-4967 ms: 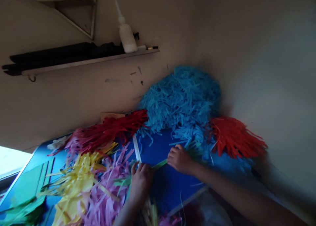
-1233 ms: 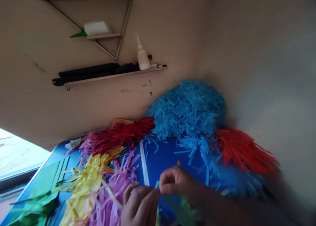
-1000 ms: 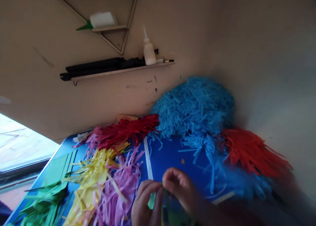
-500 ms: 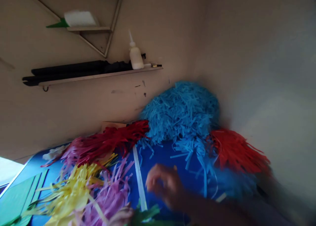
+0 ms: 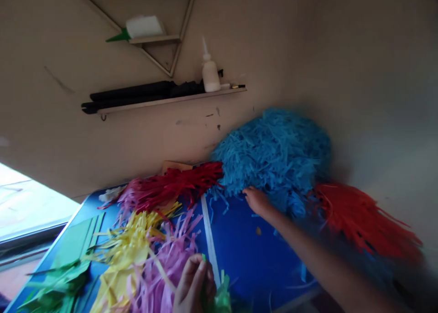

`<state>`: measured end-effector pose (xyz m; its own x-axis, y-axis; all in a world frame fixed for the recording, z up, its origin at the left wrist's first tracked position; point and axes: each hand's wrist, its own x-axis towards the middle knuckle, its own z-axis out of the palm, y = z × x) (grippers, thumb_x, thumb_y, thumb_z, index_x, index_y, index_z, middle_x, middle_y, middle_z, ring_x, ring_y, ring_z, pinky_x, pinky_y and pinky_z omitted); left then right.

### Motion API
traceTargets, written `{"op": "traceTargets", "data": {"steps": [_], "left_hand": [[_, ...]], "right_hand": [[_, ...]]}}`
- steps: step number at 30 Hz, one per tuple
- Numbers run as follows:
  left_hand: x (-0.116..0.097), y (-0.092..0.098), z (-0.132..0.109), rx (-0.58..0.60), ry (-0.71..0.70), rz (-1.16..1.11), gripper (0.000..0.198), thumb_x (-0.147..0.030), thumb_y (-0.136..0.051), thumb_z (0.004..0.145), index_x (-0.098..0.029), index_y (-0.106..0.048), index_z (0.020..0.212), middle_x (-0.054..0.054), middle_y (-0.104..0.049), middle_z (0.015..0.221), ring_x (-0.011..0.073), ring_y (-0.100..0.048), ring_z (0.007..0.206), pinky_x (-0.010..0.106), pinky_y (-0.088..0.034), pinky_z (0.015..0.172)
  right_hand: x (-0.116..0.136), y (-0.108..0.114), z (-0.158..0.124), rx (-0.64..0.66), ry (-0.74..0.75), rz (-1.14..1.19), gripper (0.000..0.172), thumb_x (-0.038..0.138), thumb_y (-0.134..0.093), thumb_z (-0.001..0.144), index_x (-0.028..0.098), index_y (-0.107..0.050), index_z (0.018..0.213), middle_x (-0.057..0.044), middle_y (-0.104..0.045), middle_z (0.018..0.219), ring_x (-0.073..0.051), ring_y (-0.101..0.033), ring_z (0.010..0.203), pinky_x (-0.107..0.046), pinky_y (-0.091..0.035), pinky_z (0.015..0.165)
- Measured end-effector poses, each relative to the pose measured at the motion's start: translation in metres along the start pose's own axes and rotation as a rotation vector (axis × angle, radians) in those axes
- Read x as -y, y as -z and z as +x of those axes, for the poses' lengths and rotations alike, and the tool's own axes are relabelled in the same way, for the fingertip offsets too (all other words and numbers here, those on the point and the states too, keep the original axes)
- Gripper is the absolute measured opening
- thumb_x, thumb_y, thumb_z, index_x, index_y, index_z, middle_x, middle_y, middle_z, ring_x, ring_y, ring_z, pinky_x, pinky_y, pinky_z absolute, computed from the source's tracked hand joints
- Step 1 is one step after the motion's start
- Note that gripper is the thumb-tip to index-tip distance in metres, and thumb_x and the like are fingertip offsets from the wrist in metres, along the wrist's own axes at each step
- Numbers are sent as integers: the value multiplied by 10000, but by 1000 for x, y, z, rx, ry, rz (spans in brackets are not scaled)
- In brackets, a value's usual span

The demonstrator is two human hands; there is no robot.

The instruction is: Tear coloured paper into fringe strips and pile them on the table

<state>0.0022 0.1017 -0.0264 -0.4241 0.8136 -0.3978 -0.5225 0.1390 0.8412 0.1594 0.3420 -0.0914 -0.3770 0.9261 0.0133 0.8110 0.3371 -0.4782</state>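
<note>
My left hand (image 5: 195,283) is at the bottom centre, its fingers pinched on green paper fringe (image 5: 223,294), a bit of which pokes out above the fingertips. My right hand (image 5: 255,200) reaches forward to the lower edge of a large heap of blue paper fringe (image 5: 273,153); its fingers are bent at the strips, and what they hold, if anything, is too small to name. Purple fringe (image 5: 164,276) and yellow fringe (image 5: 133,244) lie to the left of my left hand. Dark red fringe (image 5: 174,185) stretches along the wall side.
Red fringe (image 5: 366,221) lies at the right. Green sheets (image 5: 73,240) and green strips (image 5: 65,281) are on the left of the blue table (image 5: 253,253). A wall shelf (image 5: 171,103) bears a white glue bottle (image 5: 211,75) and a black object.
My right hand has moved forward to the blue heap. My left hand has come further into view with the green fringe. The whole view has shifted, moving the scene rightward.
</note>
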Motion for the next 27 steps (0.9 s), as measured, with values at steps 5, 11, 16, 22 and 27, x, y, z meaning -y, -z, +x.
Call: {"op": "traceTargets", "data": {"steps": [5, 11, 16, 22, 27], "left_hand": [[11, -5, 3, -26, -191, 221, 437, -573, -796, 637, -185, -635, 756, -36, -542, 572, 89, -458, 549, 179, -375, 545], [22, -3, 7, -91, -112, 135, 551, -594, -856, 506, -209, -627, 826, -69, -488, 554, 63, -390, 483, 158, -303, 448], [14, 13, 12, -158, -66, 61, 570, -534, -895, 466, -224, -600, 842, -72, -519, 593, 65, -436, 503, 149, -378, 459], [-15, 37, -1, -231, -231, 36, 479, -485, -884, 523, -207, -599, 789, -69, -509, 581, 62, -452, 508, 143, -392, 463], [-32, 67, -13, -303, -292, 60, 462, -512, -853, 564, -217, -593, 806, -54, -573, 592, 70, -454, 465, 152, -356, 406]], "right_hand": [[-21, 14, -23, -51, 8, 9, 298, 60, -462, 907, 132, -708, 1058, -126, -677, 1113, -201, -660, 984, -275, -448, 878], [-27, 20, -32, -15, 49, 52, 305, 74, -485, 897, 138, -704, 1100, -115, -704, 1056, -191, -680, 902, -276, -489, 817], [25, -18, -50, 182, 332, 143, 297, 152, -613, 873, 243, -700, 1142, -30, -670, 1193, -155, -646, 1024, -227, -470, 904], [92, -74, -47, 288, 440, 97, 388, 154, -675, 804, 189, -653, 1189, -111, -623, 1200, -227, -638, 994, -289, -486, 845], [106, -91, -37, 312, 422, 47, 215, 79, -549, 848, 168, -682, 991, -100, -638, 1113, -190, -634, 908, -264, -457, 787]]}}
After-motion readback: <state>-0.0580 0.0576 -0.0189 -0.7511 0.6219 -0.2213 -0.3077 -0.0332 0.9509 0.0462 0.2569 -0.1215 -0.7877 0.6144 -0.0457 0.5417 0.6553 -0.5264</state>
